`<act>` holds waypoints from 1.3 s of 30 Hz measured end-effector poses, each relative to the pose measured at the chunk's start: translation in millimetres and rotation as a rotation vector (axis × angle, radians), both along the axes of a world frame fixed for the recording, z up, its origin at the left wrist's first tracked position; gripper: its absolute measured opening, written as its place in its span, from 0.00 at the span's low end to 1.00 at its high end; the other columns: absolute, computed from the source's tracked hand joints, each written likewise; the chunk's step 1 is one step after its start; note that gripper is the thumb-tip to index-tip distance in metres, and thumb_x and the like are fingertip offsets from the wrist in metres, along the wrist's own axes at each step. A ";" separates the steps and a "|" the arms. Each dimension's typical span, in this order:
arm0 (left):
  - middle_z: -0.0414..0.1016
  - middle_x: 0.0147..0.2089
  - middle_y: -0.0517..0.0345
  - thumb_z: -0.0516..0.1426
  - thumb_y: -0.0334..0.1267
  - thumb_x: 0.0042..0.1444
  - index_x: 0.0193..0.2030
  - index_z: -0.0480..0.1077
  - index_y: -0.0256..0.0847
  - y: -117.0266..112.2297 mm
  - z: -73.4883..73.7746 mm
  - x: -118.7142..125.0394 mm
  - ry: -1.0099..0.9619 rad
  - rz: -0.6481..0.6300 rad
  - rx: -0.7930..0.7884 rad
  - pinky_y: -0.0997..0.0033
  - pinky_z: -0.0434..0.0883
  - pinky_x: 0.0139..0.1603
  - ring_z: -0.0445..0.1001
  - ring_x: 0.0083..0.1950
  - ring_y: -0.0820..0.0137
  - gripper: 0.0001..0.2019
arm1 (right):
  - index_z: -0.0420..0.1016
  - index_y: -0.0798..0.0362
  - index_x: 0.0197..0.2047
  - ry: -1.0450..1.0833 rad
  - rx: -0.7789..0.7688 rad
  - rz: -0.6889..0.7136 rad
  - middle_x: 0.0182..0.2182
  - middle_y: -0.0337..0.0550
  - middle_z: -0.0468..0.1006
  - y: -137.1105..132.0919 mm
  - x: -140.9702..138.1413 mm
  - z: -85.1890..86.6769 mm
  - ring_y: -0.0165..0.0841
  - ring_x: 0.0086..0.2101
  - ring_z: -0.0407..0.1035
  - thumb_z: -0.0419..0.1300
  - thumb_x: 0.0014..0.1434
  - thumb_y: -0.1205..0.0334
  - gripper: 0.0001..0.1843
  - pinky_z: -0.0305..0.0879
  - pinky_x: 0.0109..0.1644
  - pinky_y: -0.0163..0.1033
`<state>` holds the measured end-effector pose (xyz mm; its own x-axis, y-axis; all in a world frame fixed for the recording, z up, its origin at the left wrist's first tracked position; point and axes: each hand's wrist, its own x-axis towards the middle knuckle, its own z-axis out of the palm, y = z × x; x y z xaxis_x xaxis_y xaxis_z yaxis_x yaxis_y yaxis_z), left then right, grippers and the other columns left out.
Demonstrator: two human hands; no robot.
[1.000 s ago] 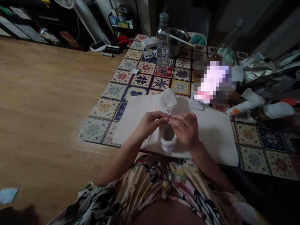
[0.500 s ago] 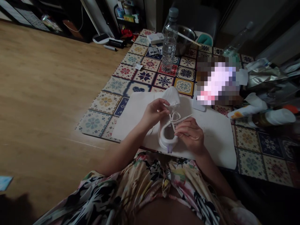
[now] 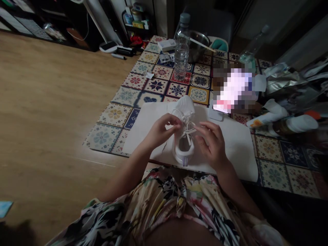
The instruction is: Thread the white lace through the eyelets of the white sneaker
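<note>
A white sneaker (image 3: 186, 103) lies on a white sheet (image 3: 238, 153), its toe pointing away from me and its heel, with a lilac tab, close to the table's front edge. Loops of white shoelace (image 3: 190, 128) cross over the tongue. My left hand (image 3: 164, 129) is at the shoe's left side, thumb and forefinger pinched on a lace that arches over toward the toe. On the other side, my right hand (image 3: 212, 142) has its fingers apart, with the fingertips beside the lace loop; whether they touch it I cannot tell.
A patterned cloth covers the table (image 3: 112, 112). Past the shoe stand a water bottle (image 3: 182, 48) and a metal pot (image 3: 198, 41). A blurred-out bright screen (image 3: 233, 90), a white tube (image 3: 266, 116) and a white-capped bottle (image 3: 294, 125) are at the right.
My right hand has let go of the lace, opened, and drawn slightly right. My left hand has moved a little down and left, and the lace by it now arches out leftward.
</note>
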<state>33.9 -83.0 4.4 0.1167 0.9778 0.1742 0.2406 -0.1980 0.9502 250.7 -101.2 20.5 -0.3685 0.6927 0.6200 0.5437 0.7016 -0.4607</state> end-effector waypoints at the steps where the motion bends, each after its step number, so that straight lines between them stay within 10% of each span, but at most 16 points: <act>1: 0.75 0.39 0.55 0.62 0.41 0.55 0.39 0.73 0.38 -3.3 3.0 -0.6 0.031 -0.073 0.015 0.69 0.67 0.44 0.71 0.40 0.69 0.09 | 0.74 0.45 0.52 -0.070 0.002 -0.033 0.50 0.48 0.76 1.9 -1.4 -0.1 0.41 0.47 0.69 0.58 0.66 0.62 0.12 0.64 0.52 0.51; 6: 0.74 0.39 0.55 0.64 0.39 0.53 0.42 0.72 0.38 -13.4 7.8 3.7 0.137 -0.155 0.077 0.68 0.68 0.45 0.70 0.40 0.69 0.11 | 0.75 0.47 0.37 -0.125 -0.018 -0.057 0.42 0.43 0.80 1.4 -9.4 6.4 0.41 0.45 0.67 0.58 0.66 0.62 0.06 0.59 0.51 0.52; 14: 0.72 0.39 0.54 0.63 0.40 0.55 0.39 0.73 0.39 -15.0 4.1 7.1 0.118 -0.120 0.063 0.67 0.67 0.45 0.70 0.40 0.68 0.09 | 0.73 0.45 0.30 0.366 -0.496 0.819 0.26 0.35 0.78 -28.0 17.6 48.0 0.31 0.29 0.73 0.56 0.68 0.51 0.15 0.70 0.38 0.42; 16: 0.71 0.39 0.55 0.63 0.39 0.55 0.39 0.72 0.39 -14.9 3.8 7.7 0.113 -0.119 0.059 0.67 0.67 0.46 0.70 0.41 0.68 0.08 | 0.74 0.45 0.30 0.479 -0.545 0.787 0.27 0.37 0.78 -20.2 21.7 40.2 0.31 0.28 0.72 0.54 0.68 0.46 0.18 0.70 0.34 0.40; 21: 0.70 0.39 0.56 0.62 0.37 0.56 0.35 0.70 0.39 -13.7 2.1 10.0 0.097 -0.169 0.072 0.68 0.68 0.45 0.70 0.41 0.69 0.05 | 0.76 0.48 0.38 0.239 -0.372 0.142 0.36 0.42 0.78 8.7 7.0 8.7 0.35 0.40 0.73 0.57 0.66 0.61 0.07 0.70 0.46 0.43; 29: 0.71 0.42 0.52 0.61 0.44 0.60 0.35 0.73 0.40 -11.1 0.6 5.9 -0.030 -0.274 0.076 0.65 0.68 0.53 0.71 0.47 0.66 0.10 | 0.76 0.49 0.41 -0.072 -0.165 0.077 0.44 0.46 0.77 13.5 -13.3 -7.6 0.41 0.47 0.71 0.59 0.60 0.70 0.09 0.66 0.55 0.51; 39: 0.72 0.44 0.50 0.60 0.58 0.55 0.31 0.73 0.40 -10.7 2.0 -0.8 -0.186 -0.343 -0.124 0.60 0.67 0.56 0.71 0.49 0.63 0.21 | 0.74 0.50 0.33 0.601 -0.653 0.156 0.35 0.41 0.79 23.1 -12.0 -23.4 0.32 0.36 0.73 0.61 0.60 0.56 0.07 0.70 0.42 0.38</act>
<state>33.2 -93.7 6.4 0.4171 0.9026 0.1065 0.0026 -0.1184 0.9930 238.7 -78.1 -2.9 -0.2286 0.9437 0.2390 0.0024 0.2461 -0.9693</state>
